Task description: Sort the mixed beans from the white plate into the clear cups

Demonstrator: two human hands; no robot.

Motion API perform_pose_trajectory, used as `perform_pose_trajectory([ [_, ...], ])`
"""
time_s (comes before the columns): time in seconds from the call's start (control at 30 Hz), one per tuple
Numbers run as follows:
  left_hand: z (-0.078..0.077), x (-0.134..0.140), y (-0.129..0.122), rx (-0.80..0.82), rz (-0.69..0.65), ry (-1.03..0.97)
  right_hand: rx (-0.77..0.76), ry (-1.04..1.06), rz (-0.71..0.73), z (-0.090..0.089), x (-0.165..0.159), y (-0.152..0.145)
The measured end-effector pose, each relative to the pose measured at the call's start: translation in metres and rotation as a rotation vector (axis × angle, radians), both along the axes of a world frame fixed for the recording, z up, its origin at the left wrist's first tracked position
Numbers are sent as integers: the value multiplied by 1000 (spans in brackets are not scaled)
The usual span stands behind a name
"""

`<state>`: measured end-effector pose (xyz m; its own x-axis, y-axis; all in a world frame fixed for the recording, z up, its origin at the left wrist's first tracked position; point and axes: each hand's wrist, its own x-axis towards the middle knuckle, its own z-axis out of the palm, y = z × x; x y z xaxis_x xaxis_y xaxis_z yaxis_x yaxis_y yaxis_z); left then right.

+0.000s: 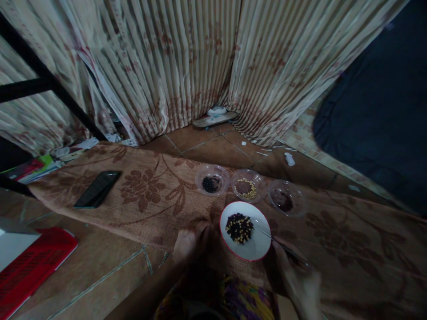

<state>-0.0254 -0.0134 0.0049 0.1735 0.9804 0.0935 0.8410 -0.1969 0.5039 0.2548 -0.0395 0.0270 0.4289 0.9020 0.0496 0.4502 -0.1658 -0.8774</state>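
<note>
One hand (296, 272), the right, pinches a slim metal utensil (289, 251), grip closed.

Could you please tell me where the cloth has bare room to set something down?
The cloth is bare between the phone and leftmost cup, and to the right of the rightmost cup and right hand. It is crowded around the bowl, between the left hand, right hand and middle cup.

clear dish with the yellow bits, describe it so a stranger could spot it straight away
Start at the brown floral cloth and find the red-rimmed white bowl. Just beyond it is a row of three; the middle clear dish is the one. It alone holds yellow bits: the left dish and right dish hold dark contents.
</note>
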Motion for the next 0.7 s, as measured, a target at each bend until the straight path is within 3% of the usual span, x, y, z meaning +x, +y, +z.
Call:
perform_pose_trajectory([
  [0.33, 3, 1, -1, 6, 9, 23, -43, -85, 54, 3, -7, 5],
  [0.7, 0, 0, -1, 53, -5, 18, 55, -136, 100, -2, -4, 2],
])
